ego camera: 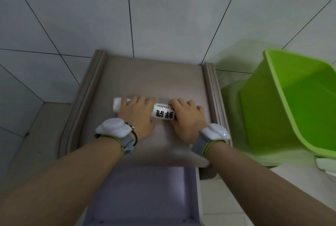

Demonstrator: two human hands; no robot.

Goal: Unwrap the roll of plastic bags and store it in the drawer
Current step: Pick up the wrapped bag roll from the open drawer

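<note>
A white roll of plastic bags (pixel 162 113) with black printed characters on its wrapper lies sideways on the grey-brown cabinet top (pixel 152 78). My left hand (pixel 136 116) covers the roll's left part, fingers curled over it. My right hand (pixel 187 116) grips the right end the same way, hiding that end. Only the middle label and the left tip show. Below the cabinet top, a pale grey drawer (pixel 145 195) stands pulled out, and its inside looks bare.
A bright green plastic bin (pixel 291 102) stands tilted just right of the cabinet. White tiled wall rises behind. Raised ridges (pixel 211 87) edge the cabinet top on both sides. White floor tiles lie at the lower right.
</note>
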